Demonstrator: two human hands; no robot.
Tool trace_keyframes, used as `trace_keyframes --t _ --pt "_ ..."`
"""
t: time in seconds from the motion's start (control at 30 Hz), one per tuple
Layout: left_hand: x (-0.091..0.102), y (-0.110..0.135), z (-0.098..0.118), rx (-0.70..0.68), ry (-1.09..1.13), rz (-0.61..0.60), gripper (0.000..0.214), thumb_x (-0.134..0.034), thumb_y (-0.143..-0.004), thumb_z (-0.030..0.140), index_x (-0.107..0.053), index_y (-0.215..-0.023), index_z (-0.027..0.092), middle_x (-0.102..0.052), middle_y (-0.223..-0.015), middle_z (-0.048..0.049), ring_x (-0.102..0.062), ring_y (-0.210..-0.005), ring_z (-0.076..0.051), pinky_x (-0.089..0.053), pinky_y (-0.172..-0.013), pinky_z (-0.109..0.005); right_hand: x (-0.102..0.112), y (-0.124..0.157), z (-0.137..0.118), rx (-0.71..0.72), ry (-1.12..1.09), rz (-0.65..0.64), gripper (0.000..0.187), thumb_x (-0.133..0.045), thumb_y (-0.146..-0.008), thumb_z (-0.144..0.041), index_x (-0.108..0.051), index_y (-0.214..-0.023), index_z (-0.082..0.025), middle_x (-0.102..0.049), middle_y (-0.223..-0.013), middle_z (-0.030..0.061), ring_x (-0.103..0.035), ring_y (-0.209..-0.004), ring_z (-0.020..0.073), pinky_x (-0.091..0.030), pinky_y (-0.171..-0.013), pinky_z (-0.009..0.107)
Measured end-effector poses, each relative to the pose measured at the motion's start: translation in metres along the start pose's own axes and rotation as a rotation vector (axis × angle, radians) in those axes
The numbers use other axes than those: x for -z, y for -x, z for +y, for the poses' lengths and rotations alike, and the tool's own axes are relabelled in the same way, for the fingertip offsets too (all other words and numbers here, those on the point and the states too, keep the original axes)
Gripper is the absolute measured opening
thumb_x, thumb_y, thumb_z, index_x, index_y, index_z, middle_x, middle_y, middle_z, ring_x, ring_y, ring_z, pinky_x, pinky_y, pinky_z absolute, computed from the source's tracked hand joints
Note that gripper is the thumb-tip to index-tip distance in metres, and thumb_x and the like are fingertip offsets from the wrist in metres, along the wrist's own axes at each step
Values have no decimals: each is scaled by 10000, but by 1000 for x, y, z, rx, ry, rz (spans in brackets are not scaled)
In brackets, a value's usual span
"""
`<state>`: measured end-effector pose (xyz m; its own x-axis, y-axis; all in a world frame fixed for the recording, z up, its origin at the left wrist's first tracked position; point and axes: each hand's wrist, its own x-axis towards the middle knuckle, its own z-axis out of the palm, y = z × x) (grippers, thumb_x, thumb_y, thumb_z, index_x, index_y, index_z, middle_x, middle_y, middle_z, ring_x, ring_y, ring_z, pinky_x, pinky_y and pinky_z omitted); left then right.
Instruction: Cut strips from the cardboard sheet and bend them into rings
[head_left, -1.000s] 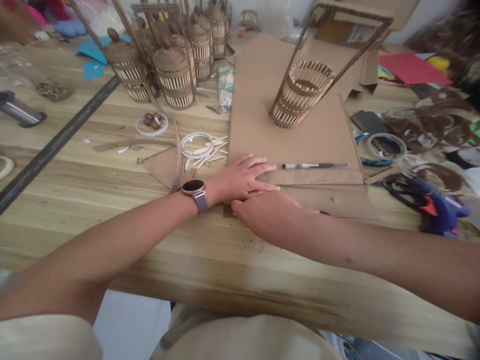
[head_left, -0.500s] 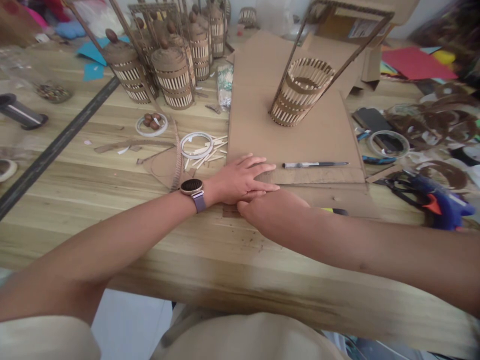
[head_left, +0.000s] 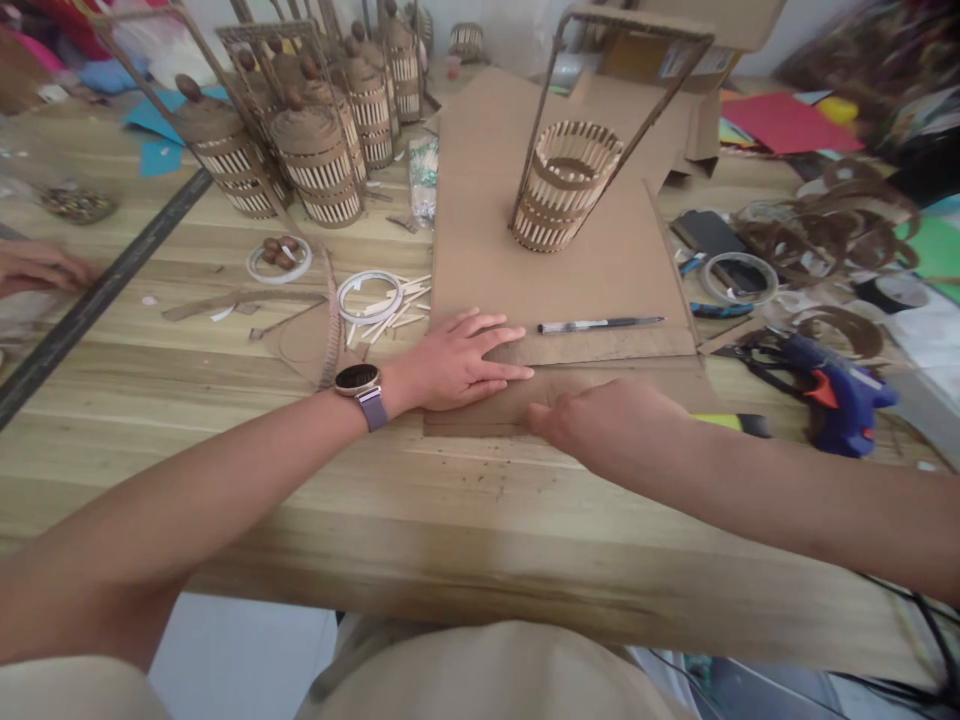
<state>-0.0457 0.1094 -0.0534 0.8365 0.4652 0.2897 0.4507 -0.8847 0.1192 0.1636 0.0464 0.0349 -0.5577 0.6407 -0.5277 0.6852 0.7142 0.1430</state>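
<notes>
My left hand (head_left: 469,362) lies flat with its fingers spread on a sheet of brown cardboard (head_left: 480,270), close to the sheet's near edge. My right hand (head_left: 592,415) rests curled on the cardboard's near strip, a little right of the left hand and apart from it. Its fingers point away from me and are mostly hidden, so I cannot make out what they hold, if anything. Just beyond both hands a pen (head_left: 600,325) lies across the sheet. Farther back on the cardboard stands an open, slatted lantern-shaped basket (head_left: 566,190) with a tall handle.
Several lidded baskets (head_left: 319,165) stand at the back left. Near them lie tape rings (head_left: 370,298) and small sticks (head_left: 397,318). To the right are a blue glue gun (head_left: 836,390), a yellow-black tool (head_left: 739,423) and cardboard strips (head_left: 832,220). Another person's hand (head_left: 41,268) shows at far left.
My right hand has slid right along the cardboard's near strip, away from my left hand, which stays flat. The view has shifted slightly, and another person's hand has come in at far left.
</notes>
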Motion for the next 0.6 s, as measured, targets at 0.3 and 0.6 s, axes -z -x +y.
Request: trace_keyframes --t 0.3,0.6 --pt "5 -1 6 3 -24 2 338 -483 -1020 308 -660 -1306 345 -505 -1479 -107 -401 -1387 -308 -319 -1141 -573 -38 34 57 -51 168 185 229 -478 -981 -225 -647 -1133 -248 -709 -877 69 -685 -753 223 -348 -531 263" --pt "23 6 29 298 -147 168 342 -470 -1001 235 -661 -1284 248 -412 -1550 -129 -329 -1438 -361 -268 -1151 -639 -68 33 80 -231 86 564 485 -425 -1013 -331 -469 -1445 -117 -616 -1273 206 -547 -1192 331 -443 -940 413"
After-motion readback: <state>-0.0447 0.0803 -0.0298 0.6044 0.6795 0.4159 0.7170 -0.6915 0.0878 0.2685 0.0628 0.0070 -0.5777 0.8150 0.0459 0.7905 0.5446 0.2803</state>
